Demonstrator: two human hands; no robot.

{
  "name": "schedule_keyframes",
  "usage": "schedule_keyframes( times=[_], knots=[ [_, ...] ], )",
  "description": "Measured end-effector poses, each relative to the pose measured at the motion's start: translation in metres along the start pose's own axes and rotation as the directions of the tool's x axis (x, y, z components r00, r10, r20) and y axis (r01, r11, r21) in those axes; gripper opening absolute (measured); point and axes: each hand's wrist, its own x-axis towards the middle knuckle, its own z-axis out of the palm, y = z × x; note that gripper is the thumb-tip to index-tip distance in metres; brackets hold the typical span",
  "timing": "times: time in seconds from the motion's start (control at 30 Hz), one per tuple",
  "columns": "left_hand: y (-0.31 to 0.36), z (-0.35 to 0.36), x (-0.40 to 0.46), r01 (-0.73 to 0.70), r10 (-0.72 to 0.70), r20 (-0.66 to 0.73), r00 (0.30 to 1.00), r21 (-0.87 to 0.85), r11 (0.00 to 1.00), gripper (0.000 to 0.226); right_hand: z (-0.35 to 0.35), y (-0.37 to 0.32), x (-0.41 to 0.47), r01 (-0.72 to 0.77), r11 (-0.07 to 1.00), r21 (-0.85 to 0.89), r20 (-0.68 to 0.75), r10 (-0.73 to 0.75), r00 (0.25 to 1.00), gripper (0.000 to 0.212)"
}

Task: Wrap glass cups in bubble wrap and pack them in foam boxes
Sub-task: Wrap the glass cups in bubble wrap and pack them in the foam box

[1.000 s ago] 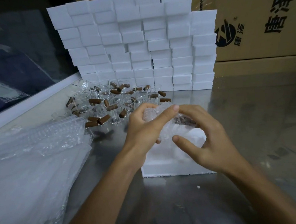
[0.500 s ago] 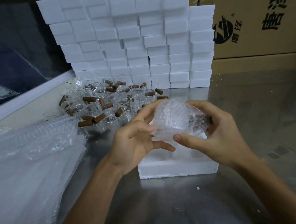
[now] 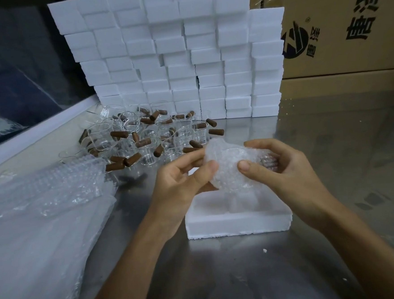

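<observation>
Both hands hold a glass cup wrapped in bubble wrap (image 3: 229, 163) in the air above an open white foam box (image 3: 238, 218) on the steel table. My right hand (image 3: 283, 166) curls round the right side of the bundle, thumb pressed on its front. My left hand (image 3: 182, 180) pinches the wrap's left edge between thumb and fingers. The cup's brown handle shows faintly through the wrap near my right fingers. Behind stand several unwrapped glass cups with brown handles (image 3: 148, 138).
A pile of bubble wrap sheets (image 3: 37, 219) fills the left of the table. A wall of stacked white foam boxes (image 3: 180, 57) stands at the back, with cardboard cartons (image 3: 341, 29) to its right. Bare steel table surface (image 3: 342, 139) lies on the right.
The wrapped bundle has been lifted off the foam box and turned in my hands. My left hand has shifted from on top of it to its left edge.
</observation>
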Motion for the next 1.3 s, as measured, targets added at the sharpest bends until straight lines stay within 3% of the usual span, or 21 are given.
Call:
schedule_keyframes(
  times=[0.1,0.2,0.27,0.37,0.57,0.8,0.9,1.1,1.3],
  knots=[
    [-0.003,0.002,0.0,0.043,-0.042,-0.088,0.995,0.003,0.999,0.05,0.0,0.003,0.002,-0.054,0.998,0.02,-0.021,0.054,0.998,0.07],
    [-0.005,0.001,0.002,0.051,-0.058,-0.12,0.991,-0.067,0.996,0.019,0.0,0.003,0.003,-0.102,0.98,0.169,-0.008,0.105,0.994,0.064],
    [-0.005,0.0,0.003,0.053,-0.067,-0.147,0.987,-0.097,0.994,0.017,-0.001,0.003,0.005,-0.11,0.967,0.231,-0.033,0.121,0.992,0.049],
    [-0.003,0.001,0.003,0.083,-0.097,-0.146,0.984,-0.103,0.991,0.016,-0.002,0.007,0.008,-0.112,0.977,0.183,-0.093,0.131,0.987,0.028],
    [-0.001,0.002,0.002,0.138,-0.146,-0.127,0.981,-0.067,0.988,0.013,0.0,0.012,0.007,-0.099,0.984,0.148,-0.096,0.114,0.989,0.036],
    [-0.002,0.0,0.001,0.129,-0.133,-0.14,0.981,-0.042,0.991,0.039,0.0,0.014,0.007,-0.054,0.989,0.135,-0.111,0.069,0.991,0.037],
    [-0.002,-0.002,0.001,0.118,-0.115,-0.122,0.986,0.02,0.993,0.055,0.001,0.012,0.007,0.017,0.994,0.105,-0.117,-0.004,0.993,0.035],
    [-0.001,-0.009,0.002,0.02,-0.013,-0.037,0.999,0.18,0.983,0.049,-0.003,0.012,0.008,0.097,0.995,0.033,-0.108,-0.093,0.99,0.028],
    [-0.011,-0.009,-0.002,-0.171,0.175,0.043,0.984,0.531,0.83,0.069,-0.012,0.019,0.011,0.029,0.999,0.04,-0.07,-0.026,0.997,0.023]
  ],
)
